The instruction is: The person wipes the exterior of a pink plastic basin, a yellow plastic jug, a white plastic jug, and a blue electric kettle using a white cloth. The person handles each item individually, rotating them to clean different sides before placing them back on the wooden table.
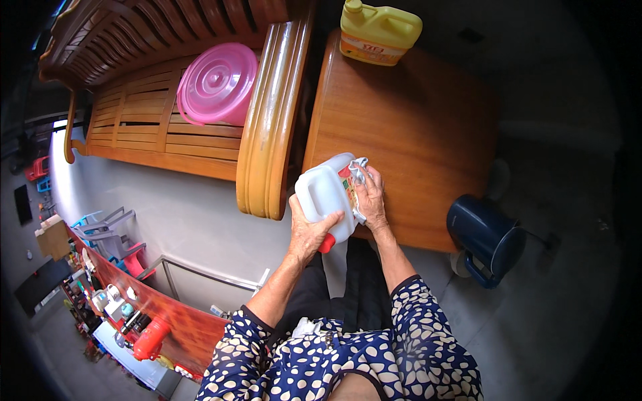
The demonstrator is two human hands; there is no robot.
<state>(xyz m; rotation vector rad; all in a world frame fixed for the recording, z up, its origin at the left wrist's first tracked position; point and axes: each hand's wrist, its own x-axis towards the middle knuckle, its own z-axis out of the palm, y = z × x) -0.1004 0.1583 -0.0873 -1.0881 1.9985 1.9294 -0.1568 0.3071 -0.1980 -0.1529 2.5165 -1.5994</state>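
A translucent white plastic jug (322,190) lies tipped over in front of me, its base turned up and away and its red cap (327,244) pointing toward my body. My left hand (309,230) grips its near left side, thumb laid across the plastic. On the other side, my right hand (370,200) is closed on a crumpled pale cloth (360,164) and presses it to the jug's colourful label (347,180). Part of the cloth is hidden under the fingers.
A wooden table (401,140) bears a yellow jug (379,32) at its far edge. Left of it, a wooden bench (154,148) holds a lidded pink bucket (217,80). A dark blue kettle (483,234) stands at the right. A cluttered red table (200,334) lies lower left.
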